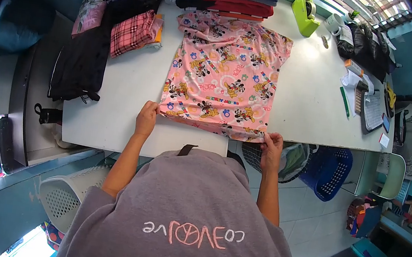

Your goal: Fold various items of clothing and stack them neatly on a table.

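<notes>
A pink cartoon-print T-shirt [222,76] lies spread on the white table [121,117], its neck end away from me and its hem toward me. Pinched in my left hand [147,117] is the left corner of the hem. My right hand [272,147] grips the hem's right corner, just past the table's front edge. Both sleeves lie out to the sides near the far end. Just beyond the neck end, a stack of folded clothes [230,5] stands at the back of the table.
Left on the table are a folded plaid garment [132,33] and black trousers [80,59]. A green tape dispenser [305,16], a mug [333,23] and a clipboard [371,110] sit at right. Below the edge stand a wire basket [252,156] and a blue plastic basket [327,173].
</notes>
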